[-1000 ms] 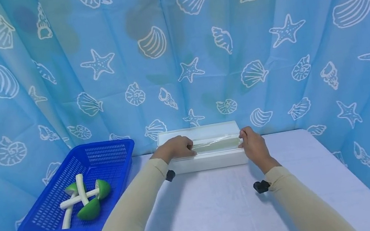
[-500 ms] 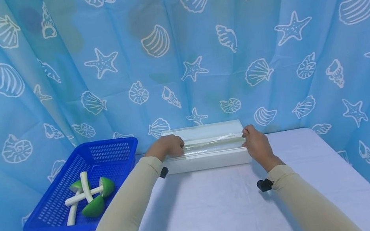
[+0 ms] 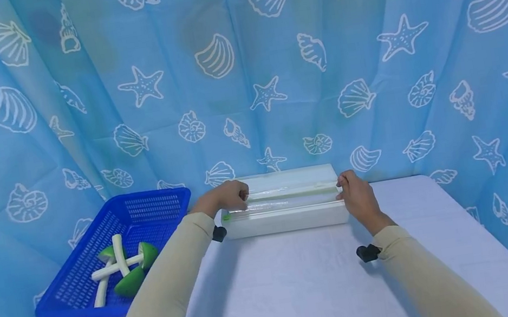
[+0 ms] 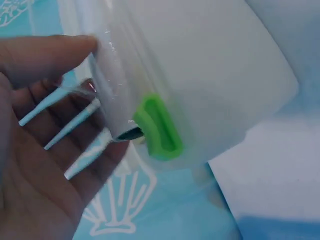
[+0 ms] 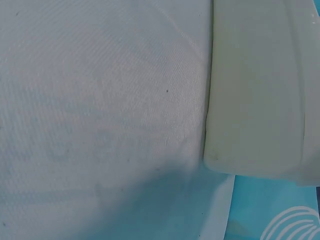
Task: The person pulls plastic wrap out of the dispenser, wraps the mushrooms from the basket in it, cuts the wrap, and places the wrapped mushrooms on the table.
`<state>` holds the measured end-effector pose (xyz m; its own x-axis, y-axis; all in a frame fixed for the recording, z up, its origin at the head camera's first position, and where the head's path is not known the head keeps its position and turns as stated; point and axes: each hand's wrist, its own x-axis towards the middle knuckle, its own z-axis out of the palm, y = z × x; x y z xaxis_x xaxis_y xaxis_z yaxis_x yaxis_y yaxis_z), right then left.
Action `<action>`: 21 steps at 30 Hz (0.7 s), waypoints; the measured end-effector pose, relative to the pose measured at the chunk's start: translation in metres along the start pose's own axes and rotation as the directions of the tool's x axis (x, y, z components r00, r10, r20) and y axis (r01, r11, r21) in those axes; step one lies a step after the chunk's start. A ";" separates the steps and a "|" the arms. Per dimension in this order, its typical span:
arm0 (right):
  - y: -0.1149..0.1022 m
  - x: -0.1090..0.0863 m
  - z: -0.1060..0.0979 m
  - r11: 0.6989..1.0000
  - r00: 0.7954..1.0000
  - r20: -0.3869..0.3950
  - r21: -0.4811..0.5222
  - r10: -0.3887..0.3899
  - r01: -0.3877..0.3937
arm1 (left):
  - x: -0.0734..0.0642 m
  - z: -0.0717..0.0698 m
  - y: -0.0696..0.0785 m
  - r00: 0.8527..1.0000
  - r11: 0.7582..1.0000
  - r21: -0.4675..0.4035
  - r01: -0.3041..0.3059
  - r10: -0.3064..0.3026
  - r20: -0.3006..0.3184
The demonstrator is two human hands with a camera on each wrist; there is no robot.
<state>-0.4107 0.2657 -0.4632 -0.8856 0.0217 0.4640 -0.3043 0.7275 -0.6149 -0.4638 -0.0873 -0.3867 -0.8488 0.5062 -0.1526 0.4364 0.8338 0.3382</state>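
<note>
A white plastic wrap dispenser point(image 3: 288, 220) stands at the back of the table with its lid point(image 3: 286, 179) raised. Clear plastic wrap point(image 3: 285, 202) stretches across its opening. At the left end sits a green slide cutter point(image 4: 159, 127). My left hand point(image 3: 225, 197) holds the plastic wrap near that end; the left wrist view has its thumb at the film's edge and the other fingers behind. At the other end, my right hand point(image 3: 358, 198) pinches the film's right side. The right wrist view shows the dispenser's body point(image 5: 260, 95) but no fingers.
To the left stands a blue basket point(image 3: 63, 288) with several green-capped toy mushrooms point(image 3: 129, 283). White cloth covers the table point(image 3: 293, 289). Directly behind the dispenser hangs a blue shell-print curtain point(image 3: 288, 120).
My left hand has shifted left and slightly up along the dispenser, uncovering its green cutter. The right hand stays at the right end. The view has shifted slightly.
</note>
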 end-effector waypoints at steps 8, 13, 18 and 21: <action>-0.008 -0.001 0.006 1.000 0.999 0.047 -0.011 0.015 -0.015 | -0.004 0.011 -0.012 0.996 0.996 0.053 -0.069 0.072 -0.061; -0.006 -0.002 0.004 1.000 0.998 0.055 -0.023 0.015 -0.014 | -0.008 0.008 -0.019 0.993 0.994 0.089 -0.063 0.071 -0.091; -0.003 0.000 -0.001 0.999 0.999 0.028 -0.029 -0.021 0.022 | -0.011 -0.001 -0.023 0.993 0.996 0.042 -0.083 0.086 -0.083; -0.003 0.003 -0.003 0.999 1.000 0.024 -0.050 -0.016 0.017 | -0.014 -0.007 -0.023 0.994 0.997 -0.031 -0.068 0.065 -0.083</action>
<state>-0.4110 0.2652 -0.4580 -0.8887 -0.0064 0.4585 -0.3017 0.7612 -0.5741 -0.4643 -0.1151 -0.3856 -0.8406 0.5392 -0.0526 0.4833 0.7902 0.3768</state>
